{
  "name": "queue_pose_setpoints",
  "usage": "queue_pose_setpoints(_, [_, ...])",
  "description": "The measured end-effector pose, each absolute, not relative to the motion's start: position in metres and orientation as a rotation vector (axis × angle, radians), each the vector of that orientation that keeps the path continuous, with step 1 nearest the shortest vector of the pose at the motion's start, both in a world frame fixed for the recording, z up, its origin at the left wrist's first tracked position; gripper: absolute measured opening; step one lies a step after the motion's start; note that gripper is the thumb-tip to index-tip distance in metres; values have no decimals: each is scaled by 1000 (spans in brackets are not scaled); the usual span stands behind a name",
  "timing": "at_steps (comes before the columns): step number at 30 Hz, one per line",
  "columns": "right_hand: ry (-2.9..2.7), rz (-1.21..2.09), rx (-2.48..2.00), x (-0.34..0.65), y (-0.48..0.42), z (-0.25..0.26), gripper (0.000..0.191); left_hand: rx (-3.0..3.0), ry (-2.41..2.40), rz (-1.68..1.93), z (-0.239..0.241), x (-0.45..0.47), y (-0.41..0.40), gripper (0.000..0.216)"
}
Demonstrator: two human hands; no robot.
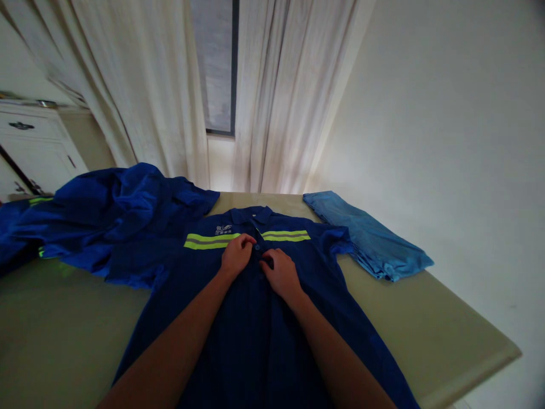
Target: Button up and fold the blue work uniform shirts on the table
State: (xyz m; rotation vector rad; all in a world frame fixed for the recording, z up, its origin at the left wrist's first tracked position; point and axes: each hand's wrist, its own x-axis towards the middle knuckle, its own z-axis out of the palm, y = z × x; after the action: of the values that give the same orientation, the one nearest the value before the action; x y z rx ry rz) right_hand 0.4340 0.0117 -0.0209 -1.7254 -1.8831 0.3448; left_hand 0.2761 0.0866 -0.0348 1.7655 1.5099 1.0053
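- Both forearms (187, 335) are reaching in from the bottom edge, over the shirt.
- Shirt (238, 341), dark blue, is lying front up on the worktop (443, 335), mid-view, collar pointing away, hem running out of view.
- Right hand (281, 272) is resting at the front opening, just below the button (258, 247); fingers are curling, small gap at thumb; can't tell if cloth is caught.
- Left hand (237, 255) is bending over the opening, just beside the button on its other side; fingers are sitting narrow, tips close together; can't tell if they're pinching cloth.
- Yellow-and-grey stripes (286, 236) are crossing the chest on both sides; left hand is partly covering one.
- White logo (223, 229) is showing above the left stripe.
- Collar (251, 215) is lying spread at the far end.
- Light-blue garment (366, 227) is lying folded to the right, near the shirt's sleeve.
- Blue clothes (123, 210) are heaping at the left.
- Cabinet (38, 136) is standing far left.
- Curtains (149, 85) are hanging behind, flanking a window (217, 68).
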Motion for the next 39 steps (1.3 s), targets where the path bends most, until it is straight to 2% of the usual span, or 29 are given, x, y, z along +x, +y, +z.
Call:
queue_pose_setpoints(5, [-1795,362,-1688,446,6,-12,14,1850,1527,1070,-35,276,85,22])
queue_pose_setpoints(8, [-1801,520,-1706,457,2,-2,12,1944,1556,1122,-34,276,82,18])
queue_pose_setpoints(11, [-1829,687,-1744,463,-1,-1,23,2031,1526,993,-28,278,77,19])
queue_pose_setpoints(13, [-1837,673,-1793,464,-1,-4,27,2082,1517,873,-24,280,73,20])
queue_pose_setpoints(19, [-1774,704,-1845,464,0,-3,19,2211,1523,711,-16,278,54,14])
queue_pose_setpoints(25, [-1823,801,-1730,466,-3,0,12,2354,1123,692,-22,257,24,38])
queue_pose_setpoints(29, [-1783,729,-1712,467,-1,-4,15,2431,1075,678,-26,255,14,20])
queue_pose_setpoints(32, [-1771,799,-1644,467,1,-7,16,2577,1068,630,-27,258,14,10])
queue_pose_setpoints(35, [-1804,859,-1565,466,1,-7,11,2735,1088,613,-27,262,14,14])
queue_pose_setpoints(39, [-1785,739,-1618,463,0,-3,6,2876,1154,677,-27,269,11,15])
